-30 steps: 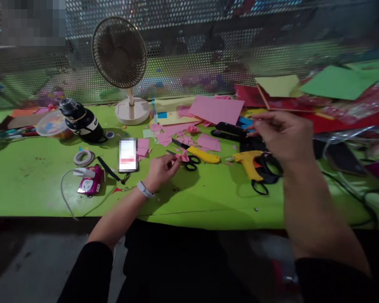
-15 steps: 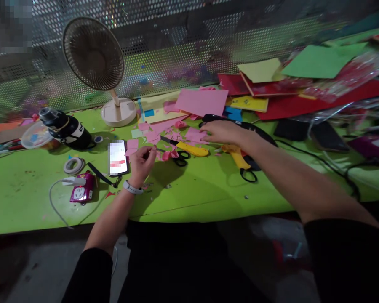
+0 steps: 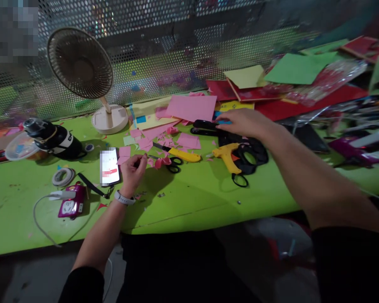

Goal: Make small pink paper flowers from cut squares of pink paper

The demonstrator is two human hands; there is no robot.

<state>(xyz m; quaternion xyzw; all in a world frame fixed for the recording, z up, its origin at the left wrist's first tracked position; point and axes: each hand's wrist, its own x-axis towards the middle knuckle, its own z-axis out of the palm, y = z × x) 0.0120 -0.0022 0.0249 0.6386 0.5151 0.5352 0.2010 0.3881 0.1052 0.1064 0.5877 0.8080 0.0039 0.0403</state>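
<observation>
My left hand (image 3: 134, 171), with a light band on its wrist, is closed in a pinch beside a curled pink paper piece (image 3: 163, 162). What lies between thumb and forefinger is too small to make out. Black-handled scissors (image 3: 173, 165) and a yellow utility knife (image 3: 185, 155) lie just to its right. My right hand (image 3: 240, 122) reaches over the right end of a black stapler-like tool (image 3: 205, 127), fingers stretched out and apart; whether they touch it I cannot tell. Below it lies a yellow glue gun (image 3: 228, 156). Pink paper scraps (image 3: 188, 141) spread between the hands.
Left of my left hand are a lit phone (image 3: 110, 167), a tape roll (image 3: 63, 176) and a purple power adapter (image 3: 72, 202) with a cable. A fan (image 3: 110, 120) and a black bottle (image 3: 61, 141) stand behind. Coloured sheets (image 3: 298, 68) pile up at the back right.
My right hand has shifted right and upward, off the pink scraps to the black tool's right end, uncovering more of it. My left hand keeps its pinch. The whole view has shifted slightly.
</observation>
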